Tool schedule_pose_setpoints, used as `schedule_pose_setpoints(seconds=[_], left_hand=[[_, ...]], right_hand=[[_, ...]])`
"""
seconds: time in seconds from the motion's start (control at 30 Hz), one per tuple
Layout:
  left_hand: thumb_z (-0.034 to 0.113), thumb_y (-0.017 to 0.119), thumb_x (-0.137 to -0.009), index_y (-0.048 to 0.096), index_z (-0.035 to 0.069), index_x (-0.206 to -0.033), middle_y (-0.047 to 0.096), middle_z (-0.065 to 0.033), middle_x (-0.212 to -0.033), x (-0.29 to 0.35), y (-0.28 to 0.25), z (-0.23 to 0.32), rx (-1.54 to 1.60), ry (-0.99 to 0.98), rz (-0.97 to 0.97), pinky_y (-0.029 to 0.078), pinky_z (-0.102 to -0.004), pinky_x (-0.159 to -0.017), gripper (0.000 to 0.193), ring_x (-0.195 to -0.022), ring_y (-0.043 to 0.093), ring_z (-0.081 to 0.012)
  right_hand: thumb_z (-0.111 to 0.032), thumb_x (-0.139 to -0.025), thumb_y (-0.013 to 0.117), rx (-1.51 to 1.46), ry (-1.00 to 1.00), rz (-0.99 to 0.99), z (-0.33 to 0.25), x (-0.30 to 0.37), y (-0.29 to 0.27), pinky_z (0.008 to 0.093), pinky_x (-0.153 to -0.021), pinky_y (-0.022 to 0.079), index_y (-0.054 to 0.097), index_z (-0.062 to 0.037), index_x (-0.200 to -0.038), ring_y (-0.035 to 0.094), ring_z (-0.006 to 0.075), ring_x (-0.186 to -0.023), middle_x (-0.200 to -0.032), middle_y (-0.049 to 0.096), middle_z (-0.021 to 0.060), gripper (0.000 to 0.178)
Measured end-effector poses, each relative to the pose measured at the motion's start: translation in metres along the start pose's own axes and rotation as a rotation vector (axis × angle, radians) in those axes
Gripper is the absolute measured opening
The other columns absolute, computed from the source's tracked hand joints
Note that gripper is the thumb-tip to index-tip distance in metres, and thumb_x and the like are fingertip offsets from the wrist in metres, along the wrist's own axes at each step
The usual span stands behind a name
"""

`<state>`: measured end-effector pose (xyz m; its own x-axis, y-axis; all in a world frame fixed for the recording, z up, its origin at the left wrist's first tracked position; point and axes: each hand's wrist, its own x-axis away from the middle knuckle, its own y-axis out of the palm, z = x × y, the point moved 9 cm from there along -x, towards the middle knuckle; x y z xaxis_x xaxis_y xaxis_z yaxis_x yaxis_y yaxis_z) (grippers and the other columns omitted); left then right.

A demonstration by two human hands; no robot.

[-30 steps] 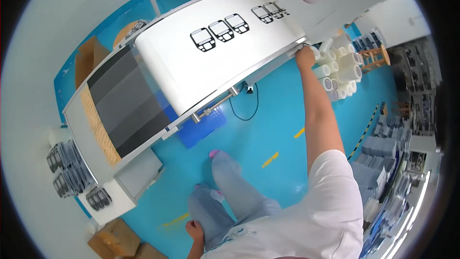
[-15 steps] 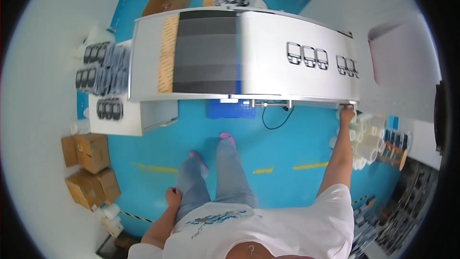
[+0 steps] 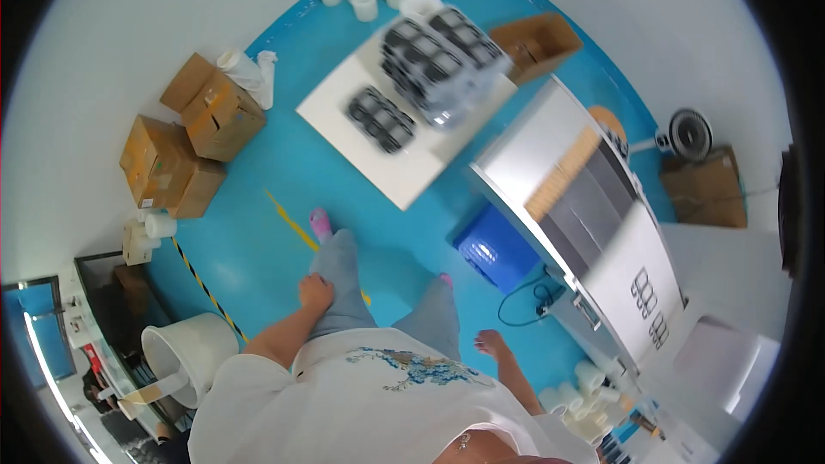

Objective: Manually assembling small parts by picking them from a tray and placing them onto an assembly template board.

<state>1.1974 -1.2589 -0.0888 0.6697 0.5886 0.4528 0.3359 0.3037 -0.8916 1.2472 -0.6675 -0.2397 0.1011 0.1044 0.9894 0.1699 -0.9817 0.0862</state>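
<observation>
My left hand (image 3: 316,292) hangs beside my left thigh, its fingers curled in with nothing showing in them. On the other side, my right hand (image 3: 491,344) hangs in the air over the blue floor, its fingers loosely apart and holding nothing. Ahead of me stands a white table (image 3: 400,185). On it lies a black-framed panel (image 3: 381,119) with several rectangular openings, beside tall stacks of similar panels (image 3: 430,56) layered with clear plastic. The long white belt machine (image 3: 507,155) is to my right, with rows of black frames (image 3: 644,292) on its white end.
A blue crate (image 3: 498,245) and a black cable (image 3: 507,322) lie by the machine's near side. Cardboard boxes (image 3: 159,163) stand at left. Behind on the left is a white bucket (image 3: 193,348). White rolls (image 3: 593,378) stand at lower right, and a fan (image 3: 690,133) at far right.
I have turned left, so the machine now lies to my right and the white table ahead. My right hand has left the machine's near edge and dropped to my side.
</observation>
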Motion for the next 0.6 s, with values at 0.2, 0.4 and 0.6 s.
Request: schedule_pose_setpoints(seconds=[0.2,0.4,0.6], left_hand=[[0.030,0.059,-0.085,0.068,0.001,-0.092,0.070,-0.0200,-0.095,-0.167,-0.041,-0.068,0.425,0.016,-0.119,0.053,-0.0459,-0.081,0.032,-0.091,0.067,-0.0357],[0.030,0.060,-0.084,0.069,-0.001,-0.087,0.070,-0.0228,-0.091,-0.346,-0.049,-0.158,0.279,0.121,-0.681,0.053,-0.0484,-0.077,0.033,-0.086,0.068,-0.0399],[0.028,0.059,-0.087,0.065,-0.002,-0.093,0.071,-0.0197,-0.088,-0.531,-0.165,-0.131,0.193,0.265,-0.332,0.055,-0.0435,-0.071,0.031,-0.078,0.069,-0.0340]], right_hand=[[-0.030,-0.093,0.059,0.944,-0.483,0.103,-0.214,0.034,0.220,0.0355,-0.072,0.053,0.070,-0.0056,-0.108,0.067,0.0199,-0.082,-0.095,0.070,0.0101,0.031],[-0.027,-0.093,0.056,1.002,-0.856,0.022,-0.442,0.114,0.468,0.0416,-0.079,0.052,0.068,-0.0044,-0.102,0.065,0.0327,-0.092,-0.097,0.069,0.0192,0.027],[-0.024,-0.094,0.058,0.728,-1.147,0.489,-0.618,0.115,0.543,0.0419,-0.082,0.053,0.049,0.0030,-0.131,0.064,0.0406,-0.101,-0.131,0.052,0.0267,0.046]])
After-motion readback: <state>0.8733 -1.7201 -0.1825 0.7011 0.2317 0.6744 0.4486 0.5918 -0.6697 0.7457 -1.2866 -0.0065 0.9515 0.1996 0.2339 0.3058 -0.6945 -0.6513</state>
